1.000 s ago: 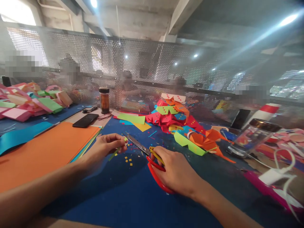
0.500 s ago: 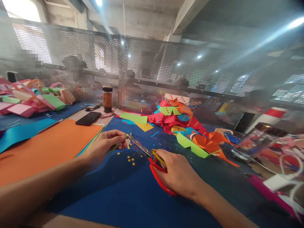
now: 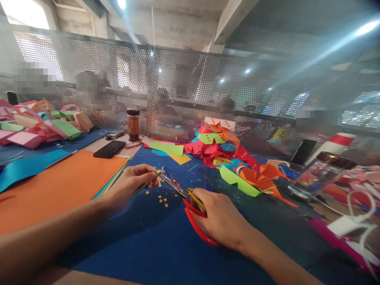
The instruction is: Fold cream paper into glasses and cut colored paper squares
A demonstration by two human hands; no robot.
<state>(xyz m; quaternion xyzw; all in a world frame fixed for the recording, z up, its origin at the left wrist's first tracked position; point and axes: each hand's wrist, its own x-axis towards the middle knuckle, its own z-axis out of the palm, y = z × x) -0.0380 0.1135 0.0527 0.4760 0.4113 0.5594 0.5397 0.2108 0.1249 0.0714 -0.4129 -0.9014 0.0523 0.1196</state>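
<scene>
My right hand (image 3: 215,215) is closed around the red and yellow handles of a pair of scissors (image 3: 173,184), whose blades point left and away. My left hand (image 3: 138,180) pinches a thin green paper strip (image 3: 143,187), mostly hidden by the fingers. The scissor tips meet the strip's end right at my left fingertips. Whether the blades are fully together is hard to make out. Below the blades, small yellow paper squares (image 3: 160,200) lie scattered on the blue tabletop (image 3: 142,245).
Orange sheets (image 3: 62,186) are stacked at left, with a black phone (image 3: 109,149) and a jar of brown liquid (image 3: 133,126) behind. Folded paper pieces (image 3: 208,150) pile up ahead. A clear jar (image 3: 317,178) and white cable (image 3: 350,227) lie right. A perforated metal screen (image 3: 184,87) stands behind.
Both hands hold nearly the same pose, the scissors having moved very slightly left. The whole view has shifted a little. The strip stays in my left fingers.
</scene>
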